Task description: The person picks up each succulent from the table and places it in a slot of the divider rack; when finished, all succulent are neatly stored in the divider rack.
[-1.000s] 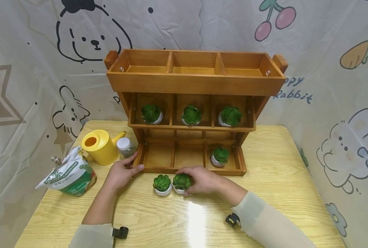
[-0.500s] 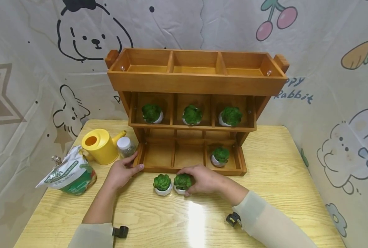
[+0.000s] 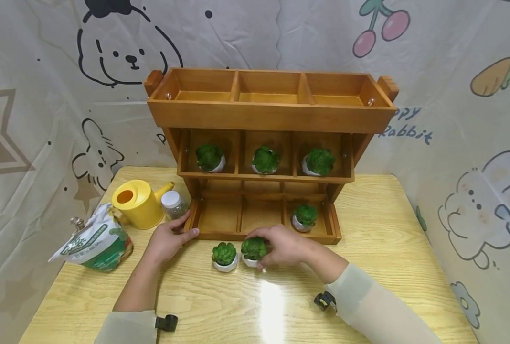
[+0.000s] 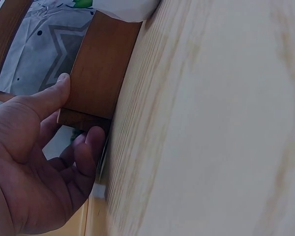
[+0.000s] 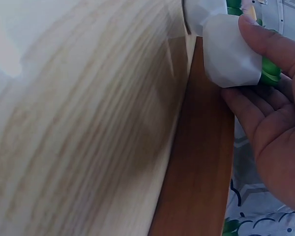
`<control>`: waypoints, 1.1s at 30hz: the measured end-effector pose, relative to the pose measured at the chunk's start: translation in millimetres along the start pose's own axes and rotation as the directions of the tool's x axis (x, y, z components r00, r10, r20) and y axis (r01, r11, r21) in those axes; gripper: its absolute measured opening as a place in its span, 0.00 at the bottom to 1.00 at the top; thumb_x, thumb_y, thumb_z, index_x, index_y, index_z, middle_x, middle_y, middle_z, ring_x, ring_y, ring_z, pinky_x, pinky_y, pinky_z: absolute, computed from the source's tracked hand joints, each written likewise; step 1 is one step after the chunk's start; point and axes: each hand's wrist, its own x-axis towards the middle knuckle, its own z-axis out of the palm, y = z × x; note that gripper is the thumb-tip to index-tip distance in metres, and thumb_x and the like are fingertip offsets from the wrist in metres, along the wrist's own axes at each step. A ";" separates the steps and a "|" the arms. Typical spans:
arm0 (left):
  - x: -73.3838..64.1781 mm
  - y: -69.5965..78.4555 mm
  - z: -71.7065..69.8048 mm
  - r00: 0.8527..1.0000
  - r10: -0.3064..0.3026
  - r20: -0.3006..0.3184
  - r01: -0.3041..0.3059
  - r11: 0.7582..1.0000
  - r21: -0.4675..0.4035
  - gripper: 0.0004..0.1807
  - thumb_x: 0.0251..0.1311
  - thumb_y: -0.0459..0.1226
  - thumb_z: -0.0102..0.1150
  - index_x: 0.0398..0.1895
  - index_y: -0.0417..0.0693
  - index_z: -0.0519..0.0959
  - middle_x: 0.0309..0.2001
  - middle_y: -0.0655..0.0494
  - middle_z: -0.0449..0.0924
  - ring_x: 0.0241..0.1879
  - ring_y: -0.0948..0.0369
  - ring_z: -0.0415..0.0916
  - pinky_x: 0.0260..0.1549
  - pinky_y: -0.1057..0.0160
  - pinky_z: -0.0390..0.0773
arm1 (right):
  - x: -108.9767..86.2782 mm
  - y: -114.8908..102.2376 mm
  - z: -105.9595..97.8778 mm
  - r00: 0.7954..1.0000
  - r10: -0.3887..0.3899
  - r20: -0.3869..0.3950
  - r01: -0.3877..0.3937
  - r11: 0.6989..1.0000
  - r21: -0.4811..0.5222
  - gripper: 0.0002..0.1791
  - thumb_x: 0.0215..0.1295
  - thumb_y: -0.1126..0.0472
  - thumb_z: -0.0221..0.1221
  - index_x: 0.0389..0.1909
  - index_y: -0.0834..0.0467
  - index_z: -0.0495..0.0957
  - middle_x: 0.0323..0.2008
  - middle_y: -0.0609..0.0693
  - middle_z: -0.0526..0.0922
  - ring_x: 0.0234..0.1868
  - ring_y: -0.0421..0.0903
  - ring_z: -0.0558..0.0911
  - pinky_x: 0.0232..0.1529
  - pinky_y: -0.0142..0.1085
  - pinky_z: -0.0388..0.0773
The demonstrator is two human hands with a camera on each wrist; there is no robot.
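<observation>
A three-tier wooden plant shelf (image 3: 270,117) stands at the back of the table. At its lower left corner my left hand (image 3: 170,241) pinches the end of the bottom tray (image 4: 101,66), thumb on the front board and fingers round the side. My right hand (image 3: 282,247) grips a small potted succulent (image 3: 253,249) in front of the tray; in the right wrist view its white faceted pot (image 5: 231,51) sits between thumb and fingers, close over the table. Just left of it stands another potted succulent (image 3: 224,255). The bottom tray's right compartment holds one more succulent (image 3: 305,216).
The middle tier carries a row of 3 potted succulents, the central one (image 3: 265,160) among them. On the left stand a yellow watering can (image 3: 141,205), a white-lidded jar (image 3: 174,205) and a green-and-white bag (image 3: 98,243). Patterned cloth (image 3: 255,38) surrounds the table.
My right hand has shifted slightly right and toward the shelf with the potted succulent, widening the gap to the other one. The left hand has stayed on the tray corner.
</observation>
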 end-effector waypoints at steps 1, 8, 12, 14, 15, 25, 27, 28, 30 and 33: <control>0.1 -0.1 0.1 1.000 -0.002 0.001 0.002 1.000 0.004 0.41 0.64 0.56 0.69 0.79 0.59 0.67 0.73 0.39 0.69 0.65 0.44 0.73 0.61 0.44 0.75 | -0.1 -0.1 -1.2 1.000 -0.005 -0.001 0.005 1.000 -0.004 0.36 0.51 0.53 0.80 0.64 0.49 0.80 0.54 0.43 0.86 0.53 0.41 0.82 0.58 0.40 0.78; -0.3 -1.1 0.2 1.000 -0.006 -0.002 0.006 1.000 0.009 0.41 0.64 0.56 0.69 0.79 0.60 0.67 0.74 0.41 0.68 0.63 0.45 0.73 0.60 0.44 0.75 | -0.2 -1.6 -8.6 1.000 -0.029 0.000 0.029 0.999 -0.017 0.37 0.51 0.51 0.80 0.64 0.48 0.80 0.53 0.41 0.86 0.53 0.39 0.82 0.57 0.39 0.78; -0.9 -1.4 0.8 1.000 0.005 0.000 -0.005 1.000 0.001 0.41 0.64 0.56 0.69 0.79 0.59 0.67 0.72 0.37 0.69 0.66 0.43 0.73 0.62 0.43 0.74 | 0.1 -3.7 -13.8 1.000 -0.026 -0.002 0.026 1.000 -0.011 0.37 0.50 0.50 0.81 0.64 0.47 0.80 0.51 0.39 0.86 0.51 0.38 0.82 0.56 0.38 0.78; -0.8 -1.5 0.9 1.000 0.006 -0.001 -0.006 1.000 -0.003 0.41 0.64 0.55 0.69 0.79 0.59 0.67 0.72 0.36 0.69 0.66 0.43 0.73 0.62 0.43 0.74 | 0.5 -4.1 -16.3 1.000 -0.021 -0.010 0.020 1.000 -0.017 0.37 0.50 0.50 0.81 0.64 0.47 0.80 0.51 0.38 0.86 0.51 0.37 0.82 0.56 0.37 0.78; -0.7 -1.6 0.9 1.000 0.006 -0.001 -0.006 1.000 -0.003 0.41 0.65 0.55 0.70 0.79 0.59 0.67 0.72 0.36 0.69 0.66 0.43 0.73 0.61 0.43 0.75 | 0.8 -4.2 -17.5 1.000 -0.021 -0.015 0.020 1.000 -0.023 0.37 0.50 0.50 0.81 0.63 0.47 0.80 0.51 0.38 0.86 0.51 0.37 0.82 0.56 0.37 0.78; -0.9 -0.7 0.6 1.000 -0.015 0.005 0.015 1.000 -0.009 0.42 0.63 0.57 0.70 0.79 0.60 0.67 0.74 0.39 0.67 0.65 0.44 0.72 0.60 0.44 0.75 | 2.7 -4.4 -27.7 0.998 -0.044 -0.048 0.044 0.999 -0.004 0.35 0.49 0.54 0.81 0.60 0.51 0.82 0.49 0.39 0.86 0.50 0.37 0.83 0.55 0.37 0.80; -0.7 -0.8 0.6 1.000 -0.018 0.004 0.018 1.000 -0.007 0.43 0.63 0.58 0.70 0.79 0.60 0.67 0.75 0.40 0.67 0.64 0.45 0.73 0.59 0.46 0.76 | 2.9 -4.0 -30.2 0.998 -0.036 -0.047 0.037 0.999 0.009 0.34 0.50 0.54 0.81 0.61 0.51 0.81 0.50 0.40 0.86 0.50 0.37 0.83 0.55 0.37 0.80; -0.6 -0.7 0.5 1.000 -0.018 0.003 0.018 1.000 -0.009 0.43 0.62 0.58 0.70 0.79 0.60 0.67 0.75 0.40 0.67 0.63 0.46 0.73 0.59 0.46 0.76 | 3.4 -3.2 -31.4 0.999 -0.029 -0.046 0.030 0.999 0.016 0.35 0.51 0.54 0.81 0.61 0.51 0.81 0.50 0.40 0.86 0.50 0.37 0.83 0.55 0.37 0.80; -0.2 -0.9 0.4 1.000 -0.017 0.003 0.017 1.000 -0.010 0.43 0.62 0.59 0.70 0.79 0.60 0.67 0.75 0.41 0.67 0.63 0.46 0.73 0.58 0.46 0.76 | 4.1 -1.8 -33.7 0.999 -0.015 -0.045 0.017 0.999 0.030 0.34 0.51 0.55 0.81 0.61 0.51 0.81 0.50 0.39 0.86 0.51 0.36 0.83 0.54 0.36 0.80; -0.4 -1.1 0.3 1.000 -0.017 0.003 0.017 1.000 -0.008 0.44 0.61 0.60 0.70 0.79 0.60 0.67 0.75 0.41 0.67 0.63 0.46 0.73 0.59 0.46 0.76 | 5.9 1.1 -35.7 0.999 -0.010 -0.050 0.012 0.999 0.041 0.34 0.51 0.55 0.81 0.61 0.51 0.81 0.50 0.39 0.85 0.52 0.36 0.83 0.55 0.35 0.80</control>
